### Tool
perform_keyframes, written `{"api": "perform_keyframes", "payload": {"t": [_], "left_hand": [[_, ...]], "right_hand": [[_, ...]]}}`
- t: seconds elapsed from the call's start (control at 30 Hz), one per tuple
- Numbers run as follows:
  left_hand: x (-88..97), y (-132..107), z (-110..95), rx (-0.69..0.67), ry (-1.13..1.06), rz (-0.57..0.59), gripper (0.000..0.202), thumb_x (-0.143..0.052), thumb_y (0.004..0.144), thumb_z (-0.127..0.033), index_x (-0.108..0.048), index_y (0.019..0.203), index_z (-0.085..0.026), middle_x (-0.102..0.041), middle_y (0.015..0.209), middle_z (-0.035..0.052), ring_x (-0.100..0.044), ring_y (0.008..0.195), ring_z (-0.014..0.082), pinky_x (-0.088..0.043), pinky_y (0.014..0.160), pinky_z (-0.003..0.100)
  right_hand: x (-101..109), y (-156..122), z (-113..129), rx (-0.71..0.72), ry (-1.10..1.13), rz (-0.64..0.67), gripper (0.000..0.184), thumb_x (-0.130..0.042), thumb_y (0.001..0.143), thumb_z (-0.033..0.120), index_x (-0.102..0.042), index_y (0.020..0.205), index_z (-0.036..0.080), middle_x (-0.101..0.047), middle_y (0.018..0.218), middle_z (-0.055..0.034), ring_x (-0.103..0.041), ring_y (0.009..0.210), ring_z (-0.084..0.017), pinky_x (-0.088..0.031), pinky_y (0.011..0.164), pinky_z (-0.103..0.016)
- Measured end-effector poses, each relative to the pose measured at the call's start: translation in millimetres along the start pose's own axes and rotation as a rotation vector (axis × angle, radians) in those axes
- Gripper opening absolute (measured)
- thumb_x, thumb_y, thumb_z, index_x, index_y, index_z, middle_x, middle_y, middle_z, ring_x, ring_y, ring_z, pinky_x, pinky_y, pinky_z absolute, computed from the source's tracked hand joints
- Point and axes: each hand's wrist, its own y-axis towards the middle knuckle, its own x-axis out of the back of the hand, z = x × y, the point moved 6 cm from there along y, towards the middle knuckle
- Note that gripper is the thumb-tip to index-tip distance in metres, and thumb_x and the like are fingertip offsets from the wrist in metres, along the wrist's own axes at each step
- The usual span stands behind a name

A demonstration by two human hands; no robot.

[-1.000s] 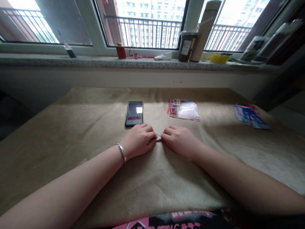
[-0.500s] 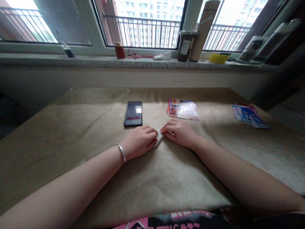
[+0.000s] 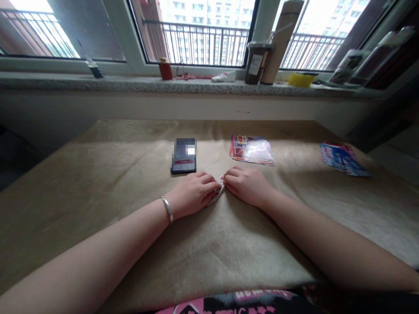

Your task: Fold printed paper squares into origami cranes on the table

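Note:
A small folded piece of printed paper (image 3: 216, 196), white with red marks, lies slantwise on the covered table (image 3: 203, 261). My left hand (image 3: 194, 192), with a silver bracelet at its wrist, rests over the paper's left side, fingers bent and pressed on it. At the paper's upper right end, my right hand (image 3: 247, 185) has its fingers curled and closed on the edge. Much of the paper is hidden under my fingers. Just beyond my left hand lies a phone (image 3: 183, 157), its screen partly blurred out.
A stack of colourful printed flyers (image 3: 252, 150) lies beyond my right hand. More blue and red flyers (image 3: 343, 159) lie at the far right. On the windowsill (image 3: 131, 85) stand a red container (image 3: 165, 69), a dark lidded container (image 3: 255, 65) and a cardboard tube (image 3: 281, 43).
My right hand's fingers have curled in more and shifted slightly along the paper's edge. My left fingers have slid a little to the right over the paper.

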Motion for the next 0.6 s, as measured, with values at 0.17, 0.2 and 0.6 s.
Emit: {"api": "perform_keyframes", "payload": {"t": [0.17,0.2,0.6], "left_hand": [[0.5,-1,0,-0.005,-0.022,0.025,0.027,-0.042,0.093,-0.028,-0.061,0.111,-0.02,-0.062,0.099,0.0065,-0.054,0.092,0.0189,-0.047,0.081,0.034],[0.8,-2,0,-0.005,-0.026,0.031,0.028,-0.042,0.093,-0.028,-0.061,0.111,-0.021,-0.062,0.1,0.0065,-0.054,0.093,0.019,-0.046,0.082,0.034],[0.7,-3,-3,0.025,-0.01,0.072,0.032,-0.052,0.086,-0.035,-0.058,0.115,-0.023,-0.056,0.114,0.0081,-0.052,0.104,0.0232,-0.044,0.091,0.039]], "right_hand": [[3,-2,1,-0.031,-0.024,0.066,0.02,-0.049,0.09,0.023,-0.066,0.081,0.019,-0.066,0.083,-0.0036,-0.058,0.076,-0.016,-0.035,0.06,-0.027],[3,-2,-1,-0.047,-0.006,0.069,0.02,-0.05,0.09,0.023,-0.067,0.08,0.019,-0.066,0.082,-0.0034,-0.059,0.075,-0.016,-0.036,0.061,-0.027],[-4,-3,-13,-0.027,0.318,-0.119,0.016,-0.054,0.086,0.019,-0.07,0.086,0.02,-0.069,0.102,-0.0039,-0.061,0.096,-0.018,-0.047,0.085,-0.029]]}}
